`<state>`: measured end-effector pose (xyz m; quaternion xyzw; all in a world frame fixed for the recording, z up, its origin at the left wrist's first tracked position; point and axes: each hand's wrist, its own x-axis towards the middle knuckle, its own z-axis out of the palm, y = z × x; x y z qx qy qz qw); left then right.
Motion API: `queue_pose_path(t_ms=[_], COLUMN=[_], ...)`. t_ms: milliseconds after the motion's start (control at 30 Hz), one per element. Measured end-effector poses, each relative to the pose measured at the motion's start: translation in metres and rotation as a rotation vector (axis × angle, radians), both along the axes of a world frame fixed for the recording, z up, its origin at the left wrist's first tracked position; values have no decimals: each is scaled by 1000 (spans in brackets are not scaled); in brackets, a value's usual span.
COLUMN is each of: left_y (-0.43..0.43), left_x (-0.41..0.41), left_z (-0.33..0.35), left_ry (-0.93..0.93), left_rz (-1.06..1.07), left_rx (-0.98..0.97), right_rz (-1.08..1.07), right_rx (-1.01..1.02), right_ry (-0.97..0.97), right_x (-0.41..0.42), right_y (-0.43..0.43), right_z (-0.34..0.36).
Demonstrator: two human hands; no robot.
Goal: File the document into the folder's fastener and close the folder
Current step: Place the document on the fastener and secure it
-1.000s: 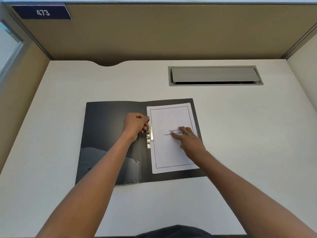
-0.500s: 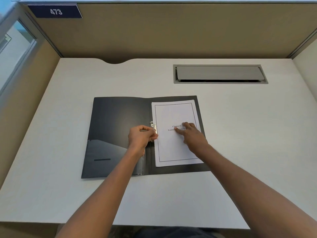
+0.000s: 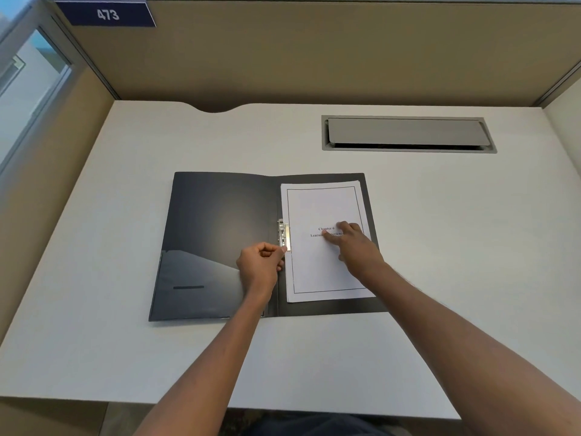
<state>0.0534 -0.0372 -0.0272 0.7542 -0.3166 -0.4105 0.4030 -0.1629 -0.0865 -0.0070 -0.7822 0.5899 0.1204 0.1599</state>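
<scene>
A black folder (image 3: 217, 234) lies open flat on the white desk (image 3: 456, 247). A white printed document (image 3: 320, 265) rests on its right half, its left edge at the spine. A metal fastener clip (image 3: 282, 233) lies along the spine over that edge. My left hand (image 3: 261, 265) is curled, its fingertips pinching the lower end of the clip. My right hand (image 3: 355, 247) presses flat fingers on the middle of the page, over the printed title.
A grey cable hatch (image 3: 408, 133) is set into the desk at the back right. Tan partition walls (image 3: 314, 58) close the desk at the back and both sides. A blue sign (image 3: 107, 14) reads 473. The desk's front edge is near my body.
My left hand slid from the upper end of the fastener clip down to its lower end. My right hand stayed pressed on the page. The camera view shifted slightly.
</scene>
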Motion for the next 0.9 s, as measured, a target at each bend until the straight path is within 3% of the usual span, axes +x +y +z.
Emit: queue_pose_path(t_ms=[333, 900], left_y=[1, -15], left_x=[-6, 9], left_z=[-3, 0], left_ry=[-229, -177], left_rz=[-98, -112], left_rx=[24, 192], right_rz=[-5, -11], right_rx=[7, 6], right_ry=[-3, -6], right_x=[1, 1], right_y=[0, -1], right_z=[1, 2])
